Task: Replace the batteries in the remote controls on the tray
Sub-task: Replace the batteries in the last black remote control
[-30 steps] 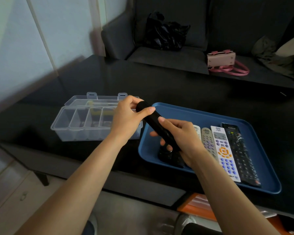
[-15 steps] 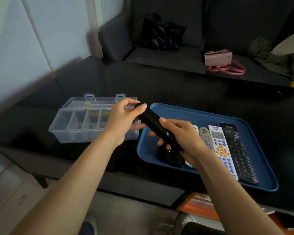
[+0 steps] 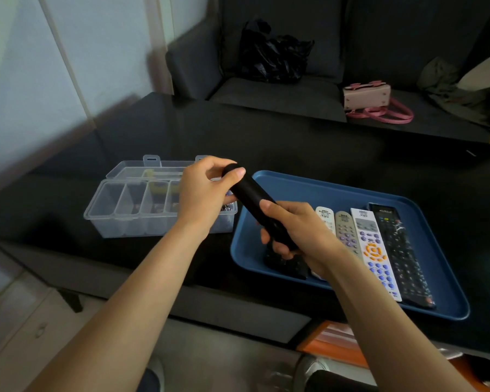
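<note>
Both hands hold a slim black remote (image 3: 252,198) in the air over the left end of the blue tray (image 3: 300,185). My left hand (image 3: 203,193) grips its far end, thumb on top. My right hand (image 3: 297,230) is curled round its near end. On the tray lie a small white remote (image 3: 324,216), a beige remote (image 3: 345,230), a white remote with orange and purple buttons (image 3: 375,250) and a long black remote (image 3: 399,250). Another black object (image 3: 287,265) lies on the tray beneath my right hand, partly hidden.
A clear plastic compartment box (image 3: 130,205) with its lid open stands on the black table (image 3: 266,142), left of the tray. Behind the table a dark sofa holds a black bag (image 3: 272,58) and a pink handbag (image 3: 368,99). Something orange (image 3: 331,343) lies below the table's near edge.
The black remote stays held in both hands in much the same place. My left hand's fingers have shifted slightly at its far end. The view has moved a little.
</note>
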Demonstrator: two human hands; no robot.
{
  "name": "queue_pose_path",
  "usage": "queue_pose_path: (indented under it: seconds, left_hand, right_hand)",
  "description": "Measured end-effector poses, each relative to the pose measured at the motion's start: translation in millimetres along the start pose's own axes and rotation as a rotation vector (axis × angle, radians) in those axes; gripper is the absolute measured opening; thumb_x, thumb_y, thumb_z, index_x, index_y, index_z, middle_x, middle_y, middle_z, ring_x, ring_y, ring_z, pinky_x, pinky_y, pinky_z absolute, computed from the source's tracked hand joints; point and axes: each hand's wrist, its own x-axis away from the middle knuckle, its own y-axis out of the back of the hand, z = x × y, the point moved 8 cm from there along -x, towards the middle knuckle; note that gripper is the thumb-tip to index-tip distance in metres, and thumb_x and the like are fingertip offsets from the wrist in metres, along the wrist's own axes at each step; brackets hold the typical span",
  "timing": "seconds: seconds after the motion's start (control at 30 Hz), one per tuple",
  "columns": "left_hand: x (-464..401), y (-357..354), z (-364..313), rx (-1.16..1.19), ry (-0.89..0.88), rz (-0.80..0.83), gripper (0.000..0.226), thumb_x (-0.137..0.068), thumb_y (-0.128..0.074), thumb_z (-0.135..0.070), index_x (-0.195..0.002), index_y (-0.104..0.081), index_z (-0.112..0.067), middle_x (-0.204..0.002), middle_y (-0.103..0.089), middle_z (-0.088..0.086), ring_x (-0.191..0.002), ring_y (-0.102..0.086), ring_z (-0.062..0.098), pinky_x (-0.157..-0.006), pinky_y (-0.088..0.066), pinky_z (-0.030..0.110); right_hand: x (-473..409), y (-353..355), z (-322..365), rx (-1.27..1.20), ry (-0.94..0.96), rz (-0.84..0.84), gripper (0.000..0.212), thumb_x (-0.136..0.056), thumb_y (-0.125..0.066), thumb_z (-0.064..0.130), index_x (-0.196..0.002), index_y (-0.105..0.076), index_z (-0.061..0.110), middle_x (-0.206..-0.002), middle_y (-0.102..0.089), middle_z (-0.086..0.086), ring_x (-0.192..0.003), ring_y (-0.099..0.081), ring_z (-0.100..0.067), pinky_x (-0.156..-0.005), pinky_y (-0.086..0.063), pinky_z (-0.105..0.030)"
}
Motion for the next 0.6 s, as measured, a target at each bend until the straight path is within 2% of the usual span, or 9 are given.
queue_pose_path:
  seconds: [0.13,0.2,0.27,0.33,0.4,0.5,0.6]
  left_hand:
    - [1.7,-3.4,-1.9,-0.031,-0.040,0.020,0.017,-0.081,-0.069,-0.012,-0.097,-0.066,-0.008,-0.092,-0.065,-0.002,-0.085,-0.067,0.011,-0.061,-0.054,0.018]
    - [3.8,-3.3,-9.7,-0.180,-0.150,0.001,0.019,-0.082,-0.069,-0.020,-0.099,-0.066,-0.011,-0.089,-0.065,-0.005,-0.080,-0.067,0.008,-0.062,-0.053,0.016]
    - [7.2,-3.1,-15.3,-0.351,-0.255,-0.035,0.019,-0.082,-0.068,-0.028,-0.096,-0.066,-0.015,-0.089,-0.067,-0.008,-0.079,-0.064,0.004,-0.064,-0.049,0.010]
    - [10.0,-4.6,-13.7,-0.414,-0.282,-0.040,0.021,-0.083,-0.067,-0.032,-0.097,-0.066,-0.016,-0.092,-0.068,-0.007,-0.082,-0.064,0.005,-0.067,-0.047,0.009]
    - [12.1,-7.6,-10.7,-0.439,-0.289,-0.026,0.025,-0.083,-0.066,-0.032,-0.100,-0.066,-0.015,-0.093,-0.068,-0.004,-0.079,-0.063,0.004,-0.065,-0.046,0.007]
    - [16.5,-10.9,-11.0,-0.474,-0.306,-0.026,0.030,-0.084,-0.066,-0.031,-0.109,-0.065,-0.015,-0.093,-0.068,-0.002,-0.068,-0.057,-0.005,-0.063,-0.042,0.000]
    - [20.2,-16.2,-13.2,-0.540,-0.341,-0.013,0.043,-0.085,-0.065,-0.031,-0.123,-0.060,-0.013,-0.087,-0.064,-0.004,-0.065,-0.052,-0.004,-0.061,-0.037,-0.005]
  right_hand:
    - [2.1,2.0,-0.9,-0.028,0.002,0.005,0.032,-0.098,-0.049,0.029,-0.097,-0.059,-0.001,-0.062,-0.059,-0.008,-0.037,-0.037,-0.012,-0.035,-0.029,-0.021]
    - [3.2,4.5,-0.4,-0.040,0.010,-0.032,0.036,-0.097,-0.049,0.030,-0.101,-0.058,-0.004,-0.061,-0.058,-0.009,-0.036,-0.036,-0.013,-0.034,-0.027,-0.021]
    - [3.6,6.4,0.5,-0.049,0.011,-0.077,0.039,-0.098,-0.046,0.036,-0.095,-0.058,-0.001,-0.058,-0.058,-0.011,-0.033,-0.033,-0.014,-0.032,-0.024,-0.019]
    - [2.7,8.5,-0.4,-0.066,-0.010,-0.117,0.044,-0.099,-0.040,0.042,-0.085,-0.056,0.004,-0.054,-0.057,-0.012,-0.030,-0.033,-0.015,-0.032,-0.023,-0.017]
    - [2.2,11.4,-2.6,-0.070,-0.038,-0.152,0.048,-0.100,-0.035,0.044,-0.084,-0.056,0.004,-0.051,-0.057,-0.012,-0.028,-0.032,-0.015,-0.031,-0.022,-0.016]
    - [1.4,13.0,-5.5,-0.064,-0.052,-0.181,0.050,-0.101,-0.031,0.043,-0.091,-0.056,0.001,-0.052,-0.057,-0.013,-0.028,-0.033,-0.015,-0.031,-0.021,-0.016]
    - [0.9,14.1,-7.7,-0.083,-0.058,-0.200,0.048,-0.101,-0.032,0.042,-0.092,-0.055,0.001,-0.052,-0.056,-0.013,-0.028,-0.033,-0.015,-0.031,-0.022,-0.016]
